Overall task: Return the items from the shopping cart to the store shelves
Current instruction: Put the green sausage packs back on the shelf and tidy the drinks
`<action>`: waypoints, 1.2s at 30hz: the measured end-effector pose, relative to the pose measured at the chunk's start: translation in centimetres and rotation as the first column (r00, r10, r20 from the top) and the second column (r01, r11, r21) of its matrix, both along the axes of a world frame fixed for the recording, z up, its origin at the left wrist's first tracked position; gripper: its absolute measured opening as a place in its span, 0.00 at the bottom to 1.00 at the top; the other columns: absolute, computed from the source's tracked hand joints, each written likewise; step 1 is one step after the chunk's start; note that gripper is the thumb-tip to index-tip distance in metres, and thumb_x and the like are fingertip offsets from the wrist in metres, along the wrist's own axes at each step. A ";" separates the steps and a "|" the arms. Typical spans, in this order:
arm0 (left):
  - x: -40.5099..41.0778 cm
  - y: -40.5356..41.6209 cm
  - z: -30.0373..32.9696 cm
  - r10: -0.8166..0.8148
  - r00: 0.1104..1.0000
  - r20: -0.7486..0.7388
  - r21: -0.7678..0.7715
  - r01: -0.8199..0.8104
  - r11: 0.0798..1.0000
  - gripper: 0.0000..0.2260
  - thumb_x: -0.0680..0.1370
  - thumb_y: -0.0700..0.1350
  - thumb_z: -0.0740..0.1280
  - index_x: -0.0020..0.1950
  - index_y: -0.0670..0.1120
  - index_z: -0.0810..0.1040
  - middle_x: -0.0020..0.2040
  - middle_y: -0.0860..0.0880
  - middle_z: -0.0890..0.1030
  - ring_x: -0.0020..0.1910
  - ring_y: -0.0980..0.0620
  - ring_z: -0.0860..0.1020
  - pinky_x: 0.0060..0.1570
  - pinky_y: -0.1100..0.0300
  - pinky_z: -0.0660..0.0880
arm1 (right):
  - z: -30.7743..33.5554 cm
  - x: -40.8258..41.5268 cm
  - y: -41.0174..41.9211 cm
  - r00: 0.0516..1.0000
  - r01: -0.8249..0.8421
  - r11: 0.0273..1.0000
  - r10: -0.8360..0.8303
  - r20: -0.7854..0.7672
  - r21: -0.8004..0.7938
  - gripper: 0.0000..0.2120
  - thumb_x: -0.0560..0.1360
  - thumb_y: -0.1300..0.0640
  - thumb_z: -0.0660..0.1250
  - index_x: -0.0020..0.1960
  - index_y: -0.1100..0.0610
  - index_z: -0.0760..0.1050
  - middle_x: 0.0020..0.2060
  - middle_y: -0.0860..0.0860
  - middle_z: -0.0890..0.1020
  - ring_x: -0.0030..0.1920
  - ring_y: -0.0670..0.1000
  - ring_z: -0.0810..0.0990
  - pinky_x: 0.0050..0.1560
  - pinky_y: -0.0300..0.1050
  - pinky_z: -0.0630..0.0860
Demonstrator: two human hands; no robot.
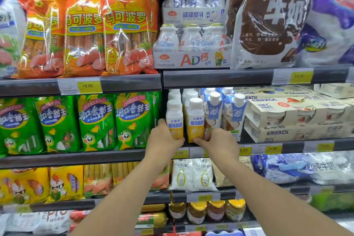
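Two bare forearms are reaching up from the lower edge toward the middle shelf [210,145]. Left hand [162,141] is gripping the left yellow-and-white yogurt bottle [174,119] around its base, fingers curled round its left side. Right hand [220,142] is holding the right yogurt bottle [195,120] at its bottom, thumb pressing its front. Both bottles are standing upright, side by side at the shelf's front edge, just beside blue-and-white cartons [232,113]. Green sausage packs [132,120] are hanging to the left.
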State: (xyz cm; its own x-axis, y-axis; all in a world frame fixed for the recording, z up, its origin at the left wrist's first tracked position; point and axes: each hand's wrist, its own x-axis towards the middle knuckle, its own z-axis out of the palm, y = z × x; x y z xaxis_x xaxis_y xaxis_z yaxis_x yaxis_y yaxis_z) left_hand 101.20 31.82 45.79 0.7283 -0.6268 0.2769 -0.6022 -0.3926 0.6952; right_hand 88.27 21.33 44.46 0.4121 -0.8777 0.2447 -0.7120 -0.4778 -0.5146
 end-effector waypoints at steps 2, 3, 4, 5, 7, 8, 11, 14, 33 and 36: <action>-0.1 0.1 0.0 0.002 1.000 -0.011 0.004 -0.002 1.000 0.24 0.67 0.50 0.78 0.57 0.48 0.70 0.51 0.49 0.82 0.50 0.48 0.81 0.49 0.52 0.80 | 0.1 0.0 0.1 1.000 0.009 1.000 -0.009 -0.003 0.002 0.21 0.69 0.33 0.71 0.35 0.52 0.78 0.33 0.48 0.81 0.38 0.51 0.80 0.31 0.42 0.71; -0.1 0.1 0.1 0.001 1.000 -0.019 0.008 -0.001 1.000 0.25 0.67 0.50 0.78 0.57 0.48 0.70 0.52 0.49 0.82 0.51 0.48 0.81 0.49 0.52 0.80 | 0.2 0.0 0.2 1.000 0.007 1.000 -0.007 -0.002 0.010 0.21 0.69 0.33 0.70 0.35 0.52 0.78 0.33 0.48 0.81 0.38 0.51 0.80 0.32 0.43 0.72; 0.0 0.0 0.1 -0.001 0.999 -0.032 0.011 0.001 1.000 0.25 0.68 0.50 0.78 0.58 0.47 0.70 0.53 0.48 0.81 0.51 0.48 0.81 0.49 0.52 0.80 | 0.2 -0.1 0.2 1.000 -0.001 1.000 0.001 0.003 0.020 0.21 0.69 0.33 0.70 0.36 0.52 0.79 0.33 0.48 0.81 0.38 0.51 0.80 0.33 0.43 0.73; 0.0 0.1 0.1 -0.006 0.999 -0.052 0.008 0.007 1.000 0.27 0.68 0.50 0.79 0.60 0.47 0.70 0.54 0.48 0.81 0.51 0.48 0.80 0.49 0.53 0.79 | 0.2 -0.3 0.3 1.000 -0.015 0.999 0.015 0.012 0.033 0.21 0.69 0.34 0.70 0.35 0.52 0.79 0.32 0.47 0.81 0.37 0.50 0.80 0.33 0.44 0.75; -0.2 0.6 0.0 -0.031 0.993 -0.118 -0.020 0.029 0.999 0.30 0.68 0.50 0.79 0.64 0.47 0.68 0.56 0.49 0.81 0.50 0.51 0.79 0.47 0.57 0.76 | 0.0 -1.0 0.4 0.998 -0.046 0.997 0.043 0.051 0.055 0.20 0.69 0.34 0.71 0.35 0.51 0.78 0.32 0.46 0.81 0.37 0.49 0.80 0.35 0.45 0.76; -0.3 1.1 -0.1 -0.048 0.989 -0.141 -0.044 0.042 0.998 0.33 0.68 0.50 0.79 0.67 0.46 0.67 0.57 0.49 0.80 0.50 0.52 0.78 0.48 0.59 0.75 | -0.2 -1.6 0.4 0.996 -0.048 0.997 0.043 0.082 0.063 0.18 0.69 0.35 0.71 0.36 0.50 0.78 0.33 0.45 0.80 0.38 0.48 0.79 0.36 0.46 0.77; -0.8 3.1 -0.8 -0.044 0.995 -0.094 -0.151 0.030 0.988 0.35 0.69 0.51 0.79 0.71 0.46 0.66 0.62 0.50 0.77 0.58 0.53 0.77 0.58 0.57 0.76 | -0.3 -3.7 0.2 0.986 -0.007 0.997 -0.006 0.164 0.079 0.16 0.68 0.36 0.73 0.38 0.49 0.78 0.35 0.44 0.80 0.40 0.46 0.79 0.36 0.44 0.75; -1.2 4.5 -1.0 -0.019 0.998 0.058 -0.219 0.031 0.975 0.27 0.71 0.50 0.77 0.66 0.47 0.70 0.53 0.52 0.78 0.51 0.56 0.77 0.52 0.60 0.77 | -0.4 -5.6 -0.5 0.966 0.055 0.992 -0.082 0.245 0.116 0.16 0.68 0.37 0.74 0.38 0.48 0.76 0.36 0.46 0.82 0.35 0.48 0.80 0.34 0.47 0.78; -8.5 -4.2 4.2 -0.089 0.953 0.288 -0.154 0.138 0.978 0.32 0.75 0.53 0.72 0.75 0.51 0.61 0.31 0.56 0.77 0.31 0.65 0.74 0.28 0.70 0.66 | -0.1 -8.7 -5.6 0.991 -0.094 0.970 0.068 0.118 0.226 0.16 0.72 0.39 0.72 0.45 0.51 0.77 0.30 0.50 0.83 0.25 0.49 0.82 0.28 0.50 0.82; -8.9 -6.0 4.7 -0.031 0.965 0.260 -0.148 0.072 0.986 0.33 0.75 0.54 0.72 0.75 0.51 0.61 0.34 0.55 0.78 0.35 0.62 0.77 0.35 0.67 0.70 | 0.0 -8.6 -6.7 0.986 -0.162 0.961 0.148 0.079 0.223 0.15 0.74 0.40 0.69 0.45 0.52 0.75 0.31 0.51 0.84 0.22 0.48 0.79 0.32 0.51 0.83</action>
State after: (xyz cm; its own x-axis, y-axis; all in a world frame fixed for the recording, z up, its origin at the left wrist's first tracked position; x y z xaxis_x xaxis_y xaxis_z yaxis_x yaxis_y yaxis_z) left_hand 92.28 25.83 50.54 0.5884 -0.5966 0.5458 -0.7842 -0.2564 0.5651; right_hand 79.63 14.60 44.46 0.5383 -0.8394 0.0744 -0.6021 -0.4449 -0.6629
